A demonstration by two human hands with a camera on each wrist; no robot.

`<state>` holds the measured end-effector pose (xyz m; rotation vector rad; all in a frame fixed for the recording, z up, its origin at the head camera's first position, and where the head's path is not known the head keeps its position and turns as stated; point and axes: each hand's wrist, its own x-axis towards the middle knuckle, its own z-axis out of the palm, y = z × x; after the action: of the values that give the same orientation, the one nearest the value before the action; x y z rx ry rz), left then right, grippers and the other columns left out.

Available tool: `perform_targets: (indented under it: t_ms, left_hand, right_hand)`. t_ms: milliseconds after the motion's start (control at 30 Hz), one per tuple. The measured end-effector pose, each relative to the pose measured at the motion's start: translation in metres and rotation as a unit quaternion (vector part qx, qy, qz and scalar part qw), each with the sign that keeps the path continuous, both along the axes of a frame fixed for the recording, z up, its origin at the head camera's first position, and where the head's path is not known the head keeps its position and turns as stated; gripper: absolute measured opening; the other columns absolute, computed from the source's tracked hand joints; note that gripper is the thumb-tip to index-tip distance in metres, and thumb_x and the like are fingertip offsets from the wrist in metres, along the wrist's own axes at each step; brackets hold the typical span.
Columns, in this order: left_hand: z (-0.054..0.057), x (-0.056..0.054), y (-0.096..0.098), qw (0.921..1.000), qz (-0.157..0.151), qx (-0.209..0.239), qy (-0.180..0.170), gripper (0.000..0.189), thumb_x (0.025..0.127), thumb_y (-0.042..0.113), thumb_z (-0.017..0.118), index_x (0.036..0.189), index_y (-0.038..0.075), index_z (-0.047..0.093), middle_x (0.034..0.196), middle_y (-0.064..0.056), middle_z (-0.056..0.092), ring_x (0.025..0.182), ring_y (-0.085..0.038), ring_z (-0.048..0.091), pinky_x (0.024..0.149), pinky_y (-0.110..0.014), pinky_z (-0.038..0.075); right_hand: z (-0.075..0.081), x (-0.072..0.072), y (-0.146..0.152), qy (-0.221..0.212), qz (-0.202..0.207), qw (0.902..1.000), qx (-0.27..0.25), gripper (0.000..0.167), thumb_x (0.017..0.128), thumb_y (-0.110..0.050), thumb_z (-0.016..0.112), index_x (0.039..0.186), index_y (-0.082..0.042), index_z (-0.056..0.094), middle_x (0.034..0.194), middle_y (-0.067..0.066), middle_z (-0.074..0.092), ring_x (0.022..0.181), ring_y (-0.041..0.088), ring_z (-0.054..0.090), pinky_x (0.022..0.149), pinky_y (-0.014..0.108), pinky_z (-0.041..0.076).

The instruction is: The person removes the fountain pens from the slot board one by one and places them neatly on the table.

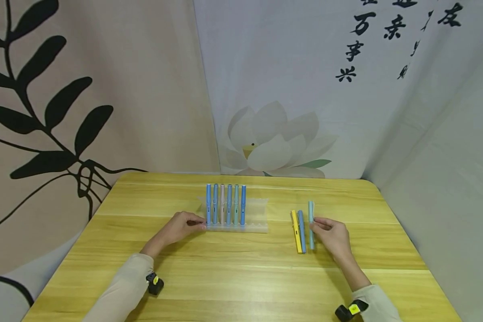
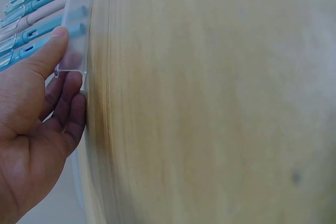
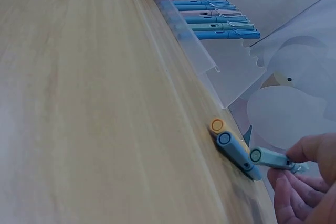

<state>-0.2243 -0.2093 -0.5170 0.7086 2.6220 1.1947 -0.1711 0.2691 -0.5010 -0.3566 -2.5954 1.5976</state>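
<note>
A clear pen stand (image 1: 259, 214) holds several pens side by side in its left part, mostly blue, with a pale pink pen (image 1: 222, 203) and a green pen (image 1: 236, 205) among them. My left hand (image 1: 181, 228) grips the stand's left end; in the left wrist view its thumb (image 2: 55, 45) lies on the front lip, other fingers curled by the end. Between thumb and fingers, my right hand (image 1: 335, 236) pinches a pale green pen (image 3: 270, 157), raised off the table. Just left of it, a yellow pen (image 1: 295, 232) and a blue pen (image 1: 302, 232) lie close together.
The wooden table (image 1: 233, 277) reaches back to a printed curtain (image 1: 157, 89) with leaves, a lotus and black characters. A pale curtain (image 1: 446, 179) hangs along the right side. Both wrists wear a black camera, the left one (image 1: 155, 284) near the table surface.
</note>
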Motion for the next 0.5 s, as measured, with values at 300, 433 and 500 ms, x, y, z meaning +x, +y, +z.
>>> perform_targets:
  t_ms: [300,433,500]
  left_hand:
    - [0.0006,0.0002,-0.0008,1.0000,0.001,0.003,-0.004,0.034,0.099,0.033,0.070,0.120,0.007,0.076,0.115,-0.005,0.075,0.098,-0.015,0.069,0.081,-0.028,0.056]
    - [0.0012,0.0007,-0.0008,1.0000,0.000,0.001,-0.003,0.035,0.099,0.034,0.069,0.120,0.007,0.076,0.115,-0.005,0.075,0.098,-0.015,0.069,0.081,-0.028,0.056]
    - [0.0014,0.0009,-0.0009,1.0000,-0.001,0.002,-0.002,0.035,0.099,0.033,0.069,0.120,0.007,0.076,0.116,-0.005,0.075,0.098,-0.015,0.069,0.081,-0.028,0.056]
  right_hand:
    - [-0.0040,-0.0002,0.0005,-0.014,0.015,0.9996,-0.020,0.038,0.093,-0.018,0.075,0.123,0.006,0.070,0.103,0.015,0.076,0.077,0.014,0.071,0.065,0.026,0.058]
    - [-0.0058,-0.0015,0.0010,-0.016,0.024,0.9994,-0.017,0.037,0.094,-0.017,0.075,0.122,0.006,0.070,0.100,0.015,0.077,0.076,0.016,0.072,0.066,0.027,0.059]
    - [-0.0069,-0.0022,0.0012,-0.020,0.029,0.9994,-0.009,0.037,0.093,-0.017,0.075,0.121,0.006,0.070,0.098,0.014,0.077,0.075,0.016,0.073,0.066,0.027,0.059]
